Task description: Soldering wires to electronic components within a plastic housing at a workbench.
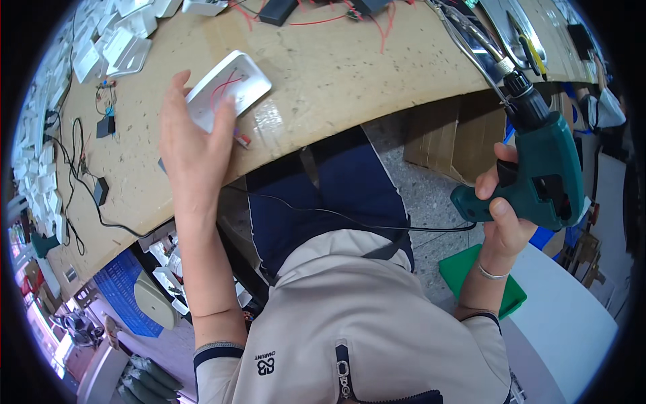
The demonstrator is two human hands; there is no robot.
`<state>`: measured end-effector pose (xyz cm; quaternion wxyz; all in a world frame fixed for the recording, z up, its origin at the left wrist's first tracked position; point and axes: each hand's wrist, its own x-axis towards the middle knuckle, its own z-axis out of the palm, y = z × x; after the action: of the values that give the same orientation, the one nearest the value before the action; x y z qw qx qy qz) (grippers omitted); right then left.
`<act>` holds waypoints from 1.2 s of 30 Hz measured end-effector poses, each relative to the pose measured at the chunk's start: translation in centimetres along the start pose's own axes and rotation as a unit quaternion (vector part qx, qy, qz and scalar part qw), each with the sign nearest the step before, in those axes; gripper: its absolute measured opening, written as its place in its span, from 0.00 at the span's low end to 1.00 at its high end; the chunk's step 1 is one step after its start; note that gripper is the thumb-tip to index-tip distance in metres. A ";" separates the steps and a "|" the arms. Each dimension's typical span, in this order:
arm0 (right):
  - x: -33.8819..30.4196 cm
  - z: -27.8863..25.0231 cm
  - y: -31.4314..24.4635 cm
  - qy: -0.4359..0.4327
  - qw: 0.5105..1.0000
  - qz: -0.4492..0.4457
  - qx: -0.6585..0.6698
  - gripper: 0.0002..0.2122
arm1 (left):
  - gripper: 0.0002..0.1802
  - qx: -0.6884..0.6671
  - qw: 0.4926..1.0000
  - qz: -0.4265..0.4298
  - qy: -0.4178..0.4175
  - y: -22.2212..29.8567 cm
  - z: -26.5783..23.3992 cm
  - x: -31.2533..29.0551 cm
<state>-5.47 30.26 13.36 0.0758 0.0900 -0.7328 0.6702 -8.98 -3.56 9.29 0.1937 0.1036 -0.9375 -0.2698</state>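
Observation:
My left hand (195,151) is at the table's near edge, its fingers along the far-left side of an open white plastic housing (254,81) and its thumb across the near side, gripping it. Thin red wires (225,85) curl inside the housing; its near end is hidden behind the hand. A small red-and-purple part (242,139) lies beside my thumb. Off to the right, my right hand (501,202) is wrapped round the handle of a dark green electric drill (562,158). The drill's black chuck end points up toward the table, and a black cord leaves its handle.
Many white housings (124,50) pile up along the far left of the table (323,74). Black cables (81,175) with small boxes lie nearer. Black boxes with red wires (279,10) and yellow-handled pliers (535,54) sit at the far edge. A cardboard box (437,138) stands below.

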 end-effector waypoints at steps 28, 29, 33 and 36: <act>2.8 5.1 2.9 -0.233 0.966 0.014 0.111 0.28 | 0.18 -0.381 0.730 -0.444 0.353 -16.2 -26.0 -35.1; 3.0 5.6 2.9 -0.243 0.963 0.015 0.114 0.28 | 0.15 -0.382 0.713 -0.482 0.337 -16.8 -25.5 -37.7; 3.0 6.6 2.5 -0.262 0.958 -0.002 0.115 0.28 | 0.11 -0.396 0.642 -0.554 0.352 -19.1 -21.3 -45.2; 2.8 6.4 2.4 -0.256 0.959 0.005 0.119 0.28 | 0.13 -0.384 0.550 -0.606 0.428 -21.6 -18.3 -48.3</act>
<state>-8.66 23.98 11.14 -0.1288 0.2629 -0.6432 0.7075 44.27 -15.64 -3.13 0.3841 0.6658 -0.2666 -0.5815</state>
